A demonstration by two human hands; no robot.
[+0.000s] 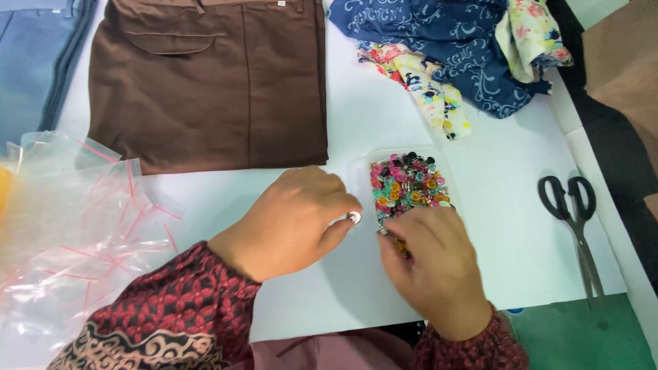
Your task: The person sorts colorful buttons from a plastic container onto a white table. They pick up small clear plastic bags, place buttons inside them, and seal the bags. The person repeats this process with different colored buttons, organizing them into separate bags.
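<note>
My left hand (291,223) rests on the white table (500,226), pinching a small round white button (354,217) between thumb and fingertip. My right hand (435,264) sits just right of it, fingers curled at the near edge of a clear plastic tray (360,171) full of several colourful buttons (406,185). A small dark item shows between the right fingers; what it is I cannot tell. The two hands nearly touch beside the tray.
Folded brown trousers (205,82) lie at the back. Blue and floral cloth pieces (459,48) are heaped at back right. Black scissors (576,219) lie on the right. A pile of clear zip bags (68,233) covers the left. Blue denim (34,62) is far left.
</note>
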